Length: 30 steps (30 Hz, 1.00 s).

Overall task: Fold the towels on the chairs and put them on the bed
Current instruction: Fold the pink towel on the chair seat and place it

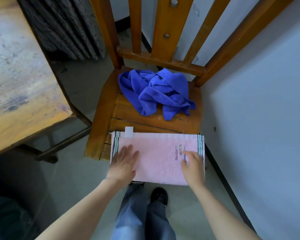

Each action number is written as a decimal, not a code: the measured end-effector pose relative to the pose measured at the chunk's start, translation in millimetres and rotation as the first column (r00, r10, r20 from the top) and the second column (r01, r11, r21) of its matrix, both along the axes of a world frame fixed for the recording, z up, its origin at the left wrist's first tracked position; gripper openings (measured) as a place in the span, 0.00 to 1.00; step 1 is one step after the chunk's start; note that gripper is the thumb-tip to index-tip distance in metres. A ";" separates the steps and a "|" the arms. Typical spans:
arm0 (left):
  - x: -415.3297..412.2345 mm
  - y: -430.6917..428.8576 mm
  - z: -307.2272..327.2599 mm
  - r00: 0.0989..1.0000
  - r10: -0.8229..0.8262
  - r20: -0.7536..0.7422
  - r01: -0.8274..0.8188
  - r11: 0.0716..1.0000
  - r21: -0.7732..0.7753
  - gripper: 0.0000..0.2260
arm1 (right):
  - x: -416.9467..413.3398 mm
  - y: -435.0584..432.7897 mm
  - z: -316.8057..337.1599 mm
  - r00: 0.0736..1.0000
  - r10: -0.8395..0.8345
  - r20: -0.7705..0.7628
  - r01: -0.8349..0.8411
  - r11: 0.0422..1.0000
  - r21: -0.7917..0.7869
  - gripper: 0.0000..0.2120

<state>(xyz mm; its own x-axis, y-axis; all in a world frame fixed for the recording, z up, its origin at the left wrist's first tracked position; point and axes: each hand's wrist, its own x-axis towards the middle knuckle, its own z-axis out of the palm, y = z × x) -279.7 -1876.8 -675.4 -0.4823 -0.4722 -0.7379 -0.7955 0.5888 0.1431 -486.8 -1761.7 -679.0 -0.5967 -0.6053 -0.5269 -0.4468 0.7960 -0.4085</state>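
head: left hand (124, 164), right hand (193, 168) press pink towel (158, 160).

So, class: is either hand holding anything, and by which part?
Nothing is gripped: the left hand and right hand only rest on top of the pink towel.

A worn wooden table (21, 75) stands left on the grey floor (80, 87); a pale wall (258, 118) with dark skirting (222, 176) runs right.
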 end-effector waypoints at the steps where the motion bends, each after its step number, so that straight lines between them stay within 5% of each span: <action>1: -1.9 -4.1 4.0 1.000 0.012 0.001 -0.012 0.999 0.030 0.29 | -6.0 1.2 -1.4 0.986 -0.165 -0.035 0.164 0.986 -0.027 0.16; 3: -3.3 -7.6 7.1 1.000 0.006 0.018 -0.007 0.998 0.061 0.29 | -19.4 6.0 -3.6 0.907 -0.418 -0.047 0.419 0.907 0.028 0.18; 6: -4.3 -4.7 7.4 1.000 0.017 0.006 -0.018 0.999 0.036 0.29 | -34.9 13.8 -5.9 0.648 -0.707 0.283 0.671 0.706 0.227 0.34; 8: -2.8 -0.4 5.3 1.000 0.020 -0.007 -0.020 1.000 0.017 0.29 | -39.4 17.7 -8.4 0.509 -0.752 0.418 0.676 0.650 0.347 0.34; 15: 8.7 13.4 6.8 0.999 -0.009 0.034 0.009 1.000 0.004 0.29 | -50.3 19.5 5.4 0.573 -0.689 0.444 0.636 0.716 0.289 0.01; 21: 5.3 -4.3 14.6 0.998 0.035 0.057 -0.038 0.998 0.052 0.29 | -80.3 26.7 29.5 0.711 -0.667 0.222 0.686 0.727 -0.012 0.12; 26: 0.3 -2.8 18.7 0.991 0.136 -0.003 -0.135 0.982 0.131 0.28 | -64.2 6.0 59.7 0.937 -0.344 0.051 0.347 0.937 -0.041 0.12; 30: -7.2 4.2 14.1 0.919 0.384 -0.092 -0.336 0.884 0.325 0.27 | -6.6 -22.0 84.0 1.000 0.013 0.000 -0.013 1.000 -0.010 0.14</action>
<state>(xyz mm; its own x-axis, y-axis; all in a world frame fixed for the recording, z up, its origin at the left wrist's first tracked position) -286.9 -1872.6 -661.3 -0.4368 -0.4047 -0.8034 -0.8993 0.1770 0.3998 -493.4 -1783.7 -595.0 -0.5887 -0.6183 -0.5207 -0.4567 0.7859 -0.4169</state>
